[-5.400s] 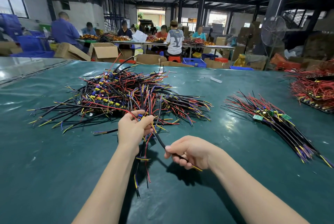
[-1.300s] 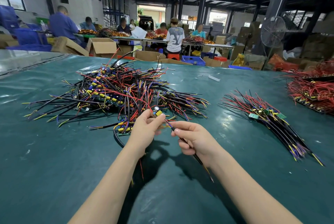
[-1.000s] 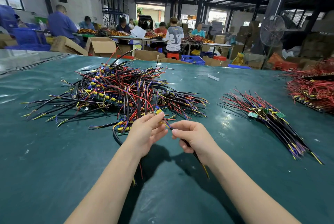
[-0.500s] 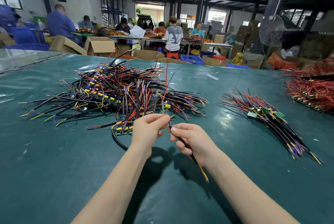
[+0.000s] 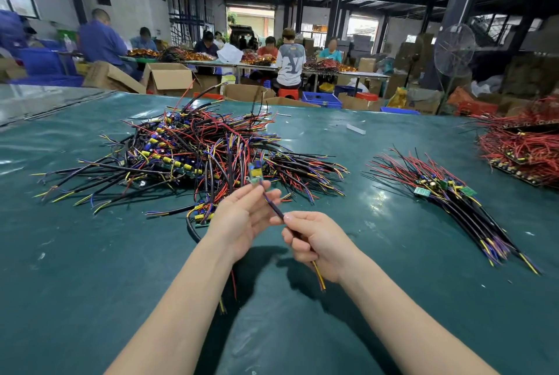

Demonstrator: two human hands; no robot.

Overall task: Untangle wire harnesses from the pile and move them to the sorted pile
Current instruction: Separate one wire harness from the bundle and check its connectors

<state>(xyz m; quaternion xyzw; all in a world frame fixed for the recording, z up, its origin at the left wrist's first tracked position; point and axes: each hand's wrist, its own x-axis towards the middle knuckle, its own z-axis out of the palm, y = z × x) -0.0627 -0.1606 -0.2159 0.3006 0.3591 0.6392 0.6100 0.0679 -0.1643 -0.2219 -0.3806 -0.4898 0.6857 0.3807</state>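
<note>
Right hand (image 5: 317,241): curls round the black sheath of the wire harness (image 5: 273,208), above the green table (image 5: 90,284). Yellow and red wire ends stick out below the fist.
Left hand (image 5: 242,219): just beside the right hand, fingertips pinching the harness under its small circuit board (image 5: 255,174). Red wires hang beneath the wrist.
Harness axis: runs from near right up to far left, with the board end pointing away towards the tangle.
Stray harness (image 5: 202,217): lies on the table just left of the left hand.
Tangled pile (image 5: 187,151): directly behind the hands, its near edge partly hidden by the left fingers.
Sorted pile (image 5: 447,199): to the right and well apart, its wires aligned.
Red heap (image 5: 526,148): at the far right edge.
Workers (image 5: 289,57): at the far tables.
</note>
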